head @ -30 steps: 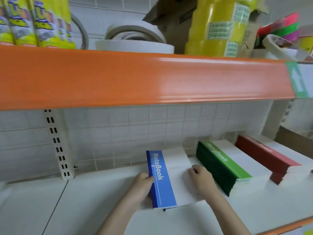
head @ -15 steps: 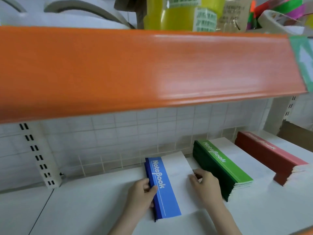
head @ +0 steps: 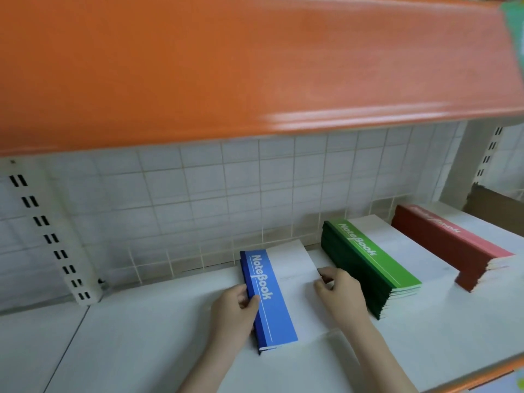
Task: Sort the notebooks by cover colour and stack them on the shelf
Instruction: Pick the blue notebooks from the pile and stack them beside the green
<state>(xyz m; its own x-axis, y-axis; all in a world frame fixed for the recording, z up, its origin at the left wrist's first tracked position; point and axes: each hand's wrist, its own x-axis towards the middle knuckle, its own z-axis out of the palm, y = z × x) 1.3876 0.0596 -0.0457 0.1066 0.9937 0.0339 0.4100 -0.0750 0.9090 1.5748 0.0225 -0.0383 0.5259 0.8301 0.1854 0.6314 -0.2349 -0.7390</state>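
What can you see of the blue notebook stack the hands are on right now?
The blue notebook stack is low, only a few books, lying flat on the white shelf, left of the green stack. The top cover has a blue spine band with white "NoteBook" lettering; the rest is white. The left hand grips the spine edge, thumb on the cover. The right hand pinches the opposite edge.

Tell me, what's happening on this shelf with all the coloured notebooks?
A person is sorting notebooks into piles by cover colour. Both hands are on the blue notebooks: the left hand grips the spine edge with its thumb on the cover, and the right hand pinches the white side. The low blue pile lies on the white shelf. To its right stand a taller green stack and then a red stack, each apart from its neighbour.
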